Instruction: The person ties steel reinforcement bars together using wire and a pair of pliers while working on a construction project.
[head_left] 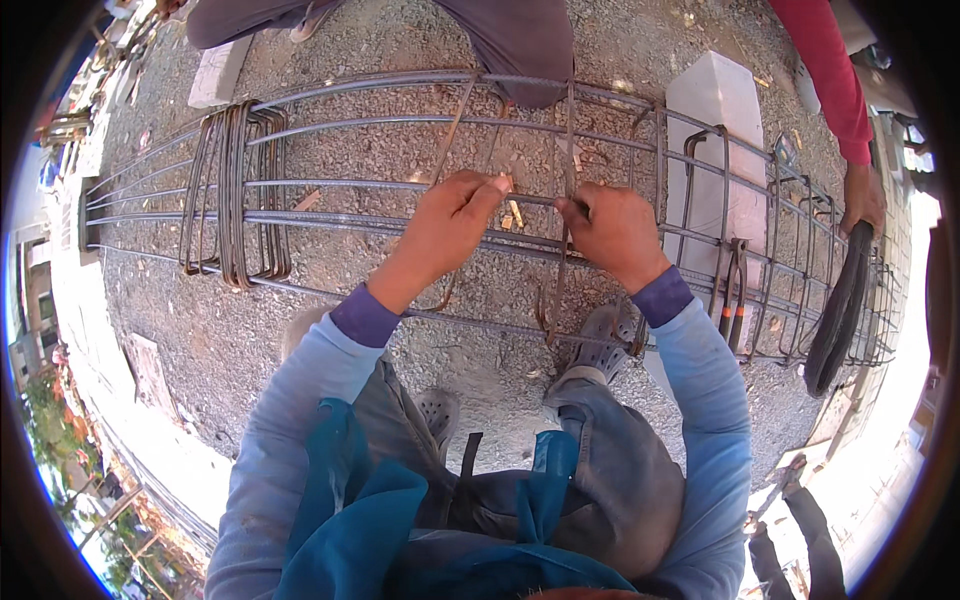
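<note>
A long rebar cage (350,220) of parallel steel bars runs left to right across the ground in front of me. My left hand (450,225) is closed at the middle of the cage, around a thin bent steel stirrup (452,130) that crosses the long bars. A little to the right, my right hand (618,232) closes on another stirrup (571,130), its thumb against the steel where it meets a long bar. My palms hide the exact grip. Nearest the right hand, a cutter with orange-and-black handles (735,300) hangs on the cage.
Several bundled stirrups (233,195) sit at the cage's left. Pale blocks, one right (715,110) and one left (218,72), stand by the cage. At the right, another person's hand (862,198) holds a dark wire bundle (840,310). Another person's legs (515,45) are opposite me.
</note>
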